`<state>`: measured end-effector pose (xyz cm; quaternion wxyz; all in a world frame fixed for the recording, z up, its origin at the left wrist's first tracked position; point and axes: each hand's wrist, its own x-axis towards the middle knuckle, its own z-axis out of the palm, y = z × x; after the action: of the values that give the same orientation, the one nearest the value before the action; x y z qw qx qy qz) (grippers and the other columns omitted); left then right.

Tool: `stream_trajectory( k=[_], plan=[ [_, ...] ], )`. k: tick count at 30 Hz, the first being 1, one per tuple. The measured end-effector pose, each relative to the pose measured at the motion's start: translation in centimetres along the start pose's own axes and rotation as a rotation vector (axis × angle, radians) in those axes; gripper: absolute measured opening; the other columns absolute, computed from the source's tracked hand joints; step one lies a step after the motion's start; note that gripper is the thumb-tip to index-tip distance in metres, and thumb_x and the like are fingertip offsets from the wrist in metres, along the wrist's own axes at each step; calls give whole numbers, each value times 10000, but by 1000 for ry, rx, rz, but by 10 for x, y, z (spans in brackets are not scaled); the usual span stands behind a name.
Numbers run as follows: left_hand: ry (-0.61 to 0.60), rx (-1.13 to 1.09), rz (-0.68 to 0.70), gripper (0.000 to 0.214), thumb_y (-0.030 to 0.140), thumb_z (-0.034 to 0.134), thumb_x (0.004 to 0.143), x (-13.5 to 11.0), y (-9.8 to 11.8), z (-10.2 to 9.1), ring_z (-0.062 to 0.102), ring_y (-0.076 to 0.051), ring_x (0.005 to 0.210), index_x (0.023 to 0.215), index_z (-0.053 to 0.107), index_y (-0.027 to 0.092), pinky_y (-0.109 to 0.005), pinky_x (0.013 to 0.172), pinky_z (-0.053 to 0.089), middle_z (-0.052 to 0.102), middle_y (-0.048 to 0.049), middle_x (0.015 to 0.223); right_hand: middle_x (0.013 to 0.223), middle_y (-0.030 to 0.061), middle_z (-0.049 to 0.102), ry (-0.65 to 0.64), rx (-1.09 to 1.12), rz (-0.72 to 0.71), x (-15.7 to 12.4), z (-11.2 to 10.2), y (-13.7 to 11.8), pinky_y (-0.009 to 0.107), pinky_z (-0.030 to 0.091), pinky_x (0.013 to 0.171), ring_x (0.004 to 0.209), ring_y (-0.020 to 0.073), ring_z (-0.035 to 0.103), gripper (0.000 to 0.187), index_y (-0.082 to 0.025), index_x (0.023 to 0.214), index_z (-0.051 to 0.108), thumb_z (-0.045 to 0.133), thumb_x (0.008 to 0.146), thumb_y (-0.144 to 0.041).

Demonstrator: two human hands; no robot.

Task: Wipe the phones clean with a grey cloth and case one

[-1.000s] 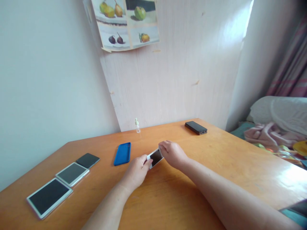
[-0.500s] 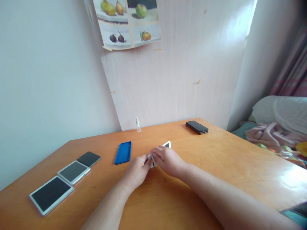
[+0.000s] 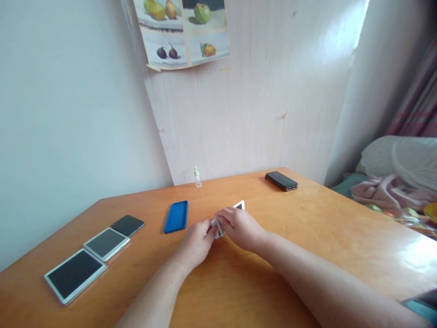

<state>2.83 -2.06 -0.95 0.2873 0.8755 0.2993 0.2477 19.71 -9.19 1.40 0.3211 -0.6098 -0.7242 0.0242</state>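
Under R fingers point(image 3: 226, 214): flat, white-rimmed rect. phone point(image 3: 241, 206)

A room in a home: rumpled bedding point(image 3: 377, 190) and a curtain point(image 3: 409, 105) at right, fruit pictures point(image 3: 186, 35) on the far wall point(image 3: 256, 118).

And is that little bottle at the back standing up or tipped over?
Standing up: the little bottle rests on the table with its narrow top pointing upward.

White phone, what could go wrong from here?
The left hand grips the white phone near one end, so it might tilt or slip. The right hand covers its middle, so the head view could miss a slip there. The blue case, near the left hand, might get nudged.
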Motion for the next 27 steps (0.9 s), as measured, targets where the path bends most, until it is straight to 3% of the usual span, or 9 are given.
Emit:
stream_trajectory(
  k=[3, 7, 9, 16, 18, 23, 25, 27],
  plan=[
    [-6, -7, 8, 284, 381, 427, 941, 0, 2, 0, 591, -172, 694, 771, 560, 196, -252, 615, 351, 656, -19, 736, 869, 35, 677, -37, 21, -24, 0, 0, -4, 231, 371, 696, 803, 143, 593, 259, -216, 905, 672, 428, 963, -282],
    [-16, 46, -37, 339, 450, 431, 938, 0, 1, -1, 549, -156, 624, 743, 547, 198, -248, 574, 321, 614, 1, 665, 846, 57, 692, 53, -95, 298, 8, -19, 26, 252, 364, 686, 792, 165, 595, 315, -200, 850, 679, 403, 967, -294],
    [-18, 56, -27, 341, 451, 429, 939, 0, 0, 0, 539, -151, 616, 746, 550, 197, -246, 571, 317, 605, 6, 658, 845, 65, 693, 90, -138, 382, 10, -24, 32, 258, 358, 681, 797, 173, 594, 324, -196, 848, 680, 398, 966, -303],
    [-8, -11, 22, 295, 389, 428, 946, -2, 3, 0, 589, -179, 714, 778, 571, 193, -256, 619, 348, 657, -34, 760, 856, 26, 674, -36, -57, 22, -3, -2, -8, 232, 338, 662, 791, 138, 585, 274, -223, 848, 653, 417, 964, -302],
    [-11, 13, 12, 315, 408, 423, 948, -2, 3, 0, 570, -171, 677, 765, 565, 194, -255, 604, 337, 634, -23, 720, 855, 32, 680, -18, -93, 104, 0, -6, -2, 244, 326, 646, 776, 144, 583, 296, -222, 829, 651, 407, 969, -314],
    [-17, 46, -16, 355, 461, 423, 944, -1, 1, 0, 530, -149, 619, 740, 546, 197, -247, 579, 313, 598, 5, 663, 841, 80, 690, 92, -248, 471, 9, -27, 34, 284, 286, 595, 759, 188, 586, 357, -205, 809, 665, 382, 973, -350],
    [-18, 46, -22, 350, 459, 428, 941, -1, 1, 1, 533, -150, 621, 740, 545, 198, -246, 579, 312, 603, 5, 664, 846, 75, 685, 98, -247, 431, 8, -25, 31, 282, 291, 604, 770, 185, 585, 356, -206, 809, 662, 379, 975, -345],
    [-16, 32, -28, 337, 449, 434, 938, -1, 1, 1, 550, -158, 641, 741, 546, 200, -248, 580, 315, 619, -3, 682, 847, 53, 675, 60, -191, 272, 5, -16, 19, 268, 308, 630, 781, 166, 581, 340, -211, 809, 650, 380, 979, -328]
  ],
)
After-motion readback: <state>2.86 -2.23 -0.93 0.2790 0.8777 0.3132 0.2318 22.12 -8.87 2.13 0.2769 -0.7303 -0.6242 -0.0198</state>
